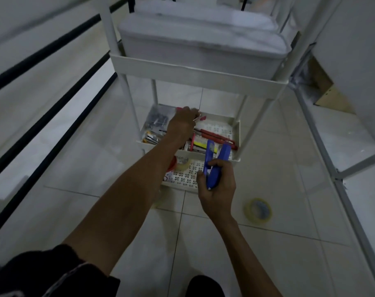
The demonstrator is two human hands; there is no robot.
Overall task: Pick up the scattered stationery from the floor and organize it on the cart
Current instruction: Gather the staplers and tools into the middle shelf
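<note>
We are stowing: our right hand [221, 189], grip curled round the blue snips [210, 157], hovers over the bottom tray [237, 138] of the cart [199, 74], where our left hand [181, 123] pinches a pink item [202, 118]; next, probably, the tape roll [249, 215] on the floor [289, 228].

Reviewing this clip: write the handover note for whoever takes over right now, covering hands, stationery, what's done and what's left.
Left hand: in the white cart's bottom tray, fingers curled by a small pink item at the far edge; whether the grip holds it is unclear.
Right hand: grips a blue two-pronged plastic tool over the tray's near side.
Done: a long red cutter, a clear tape roll and other small items lie in the tray.
Left: place the blue tool; fetch the yellowish tape roll from the floor on the right.
</note>
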